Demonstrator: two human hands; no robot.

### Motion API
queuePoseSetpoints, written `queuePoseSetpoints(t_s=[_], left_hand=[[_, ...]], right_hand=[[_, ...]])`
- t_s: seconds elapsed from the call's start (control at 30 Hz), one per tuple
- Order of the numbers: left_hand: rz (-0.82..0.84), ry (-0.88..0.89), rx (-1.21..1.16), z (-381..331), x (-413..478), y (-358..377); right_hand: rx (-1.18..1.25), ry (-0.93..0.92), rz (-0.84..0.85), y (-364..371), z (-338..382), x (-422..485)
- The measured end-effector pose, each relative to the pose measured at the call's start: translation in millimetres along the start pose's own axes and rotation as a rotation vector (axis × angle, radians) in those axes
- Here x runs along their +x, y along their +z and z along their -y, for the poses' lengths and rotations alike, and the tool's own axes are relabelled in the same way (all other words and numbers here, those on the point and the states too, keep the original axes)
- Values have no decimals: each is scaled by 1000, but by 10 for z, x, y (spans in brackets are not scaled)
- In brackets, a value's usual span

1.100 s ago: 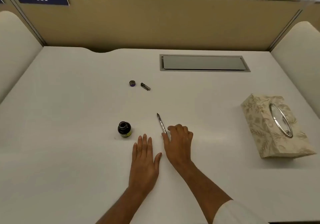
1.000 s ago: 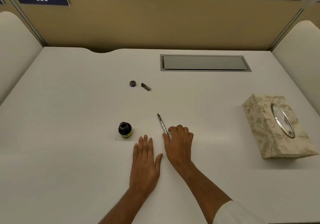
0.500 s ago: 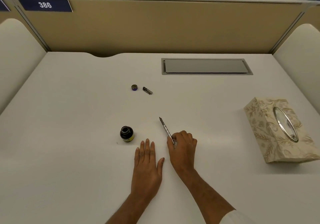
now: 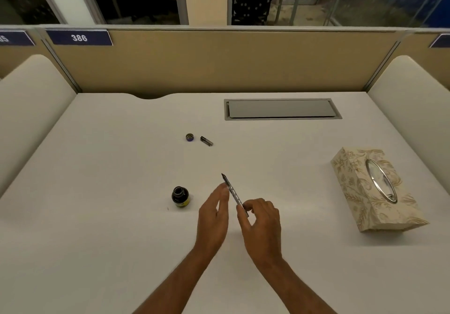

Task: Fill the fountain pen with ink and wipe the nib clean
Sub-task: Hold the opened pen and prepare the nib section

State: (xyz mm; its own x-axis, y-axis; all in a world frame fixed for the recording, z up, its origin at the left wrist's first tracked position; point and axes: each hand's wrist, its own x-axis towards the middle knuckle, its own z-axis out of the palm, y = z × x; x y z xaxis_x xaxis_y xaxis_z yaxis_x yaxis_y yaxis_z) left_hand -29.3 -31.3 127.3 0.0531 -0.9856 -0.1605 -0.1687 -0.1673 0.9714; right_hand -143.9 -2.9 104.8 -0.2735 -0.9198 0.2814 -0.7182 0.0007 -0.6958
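Nearest to me, both bare forearms reach up from the bottom edge over the pale white desk top (image 4: 97,216). My right hand (image 4: 261,223) pinches the rear end of the slim, silvery barrel-less fountain pen (image 4: 233,194) between thumb and curled fingertips, so that hand is clamped on the pen. The pen slants up and to the left, its dark nib pointing away from me; I cannot tell whether it is clear of the desk. My left hand (image 4: 214,216) is loosely spread, fingers apart, and its fingertips lie against or just beside the pen's middle; I cannot tell whether they touch it.

Just left of the left hand stands the small, round, dark glass ink bottle (image 4: 180,196) with a yellow label, uncapped, its mouth showing. Off to the right lies a cream, floral-patterned tissue box (image 4: 360,192) with an oval metal-rimmed opening.

Farther back, the little round bottle cap (image 4: 189,137) sits beside a short dark pen part (image 4: 206,141), apart from each other. Beyond them is a grey rectangular cable hatch (image 4: 280,108), then the tan partition (image 4: 219,65) with a blue plate reading 386 (image 4: 79,37).
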Motion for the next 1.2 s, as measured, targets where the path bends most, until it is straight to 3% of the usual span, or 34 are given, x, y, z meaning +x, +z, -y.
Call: queuePoseSetpoints(t_s=[0.27,0.47,0.53,0.63,0.83,0.93,1.1,1.2], left_hand=[[44,-252,-622,-371,37,-97],[123,-326,-811,-460,-58,-160],[139,-345,-843,-490,-85,-172],[131,-354,-846,-521,-96,-168],[73,-382,-879,-563,-159,-104],[54,-397,-904,-591,-176,-80],[104,-379,-874,-645,-190,-96],[108,-367,-880,-641,-204,-106]], right_hand=[[168,82,153,-352,204,-43],[698,559,517,-647,458,38],[834,727,561,-691,499,46],[846,745,451,-681,537,37],[455,325,128,-600,562,-94],[412,259,81,-656,598,-136],[804,702,196,-768,746,-53],[942,828,174,-801,776,7]])
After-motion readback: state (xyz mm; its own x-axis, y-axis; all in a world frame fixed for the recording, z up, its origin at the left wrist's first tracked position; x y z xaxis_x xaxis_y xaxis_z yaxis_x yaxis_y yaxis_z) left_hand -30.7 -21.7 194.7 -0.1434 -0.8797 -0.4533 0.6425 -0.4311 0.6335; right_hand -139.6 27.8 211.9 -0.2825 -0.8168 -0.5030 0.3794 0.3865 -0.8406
